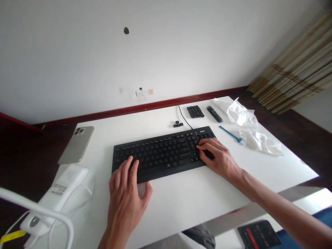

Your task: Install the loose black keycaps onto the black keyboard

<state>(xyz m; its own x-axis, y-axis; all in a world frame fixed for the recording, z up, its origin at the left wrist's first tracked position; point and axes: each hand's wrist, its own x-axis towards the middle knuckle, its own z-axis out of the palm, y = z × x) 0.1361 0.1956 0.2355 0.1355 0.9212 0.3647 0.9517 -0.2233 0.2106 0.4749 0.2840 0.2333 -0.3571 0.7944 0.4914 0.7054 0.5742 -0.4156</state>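
A black keyboard [155, 155] lies on the white table in front of me, its cable running off the back. My left hand [128, 188] rests over its left front part, fingers spread and thumb off the front edge. My right hand [220, 157] is at the number pad on the right end, with thumb and fingertips drawn together in a pinch; anything between them is hidden. Behind the keyboard lie several loose black keycaps [177, 124]. Further back is a block of black keys [195, 111], beside a long black object [214, 114]. A slim blue tool [230, 134] lies right of the keyboard.
Crumpled white plastic bags [242, 116] lie at the table's right. At the left are a phone [77, 145], face down, and a white power strip [61, 193] with cables. A wall with sockets [145, 92] stands behind. A dark box [259, 235] is below the front edge.
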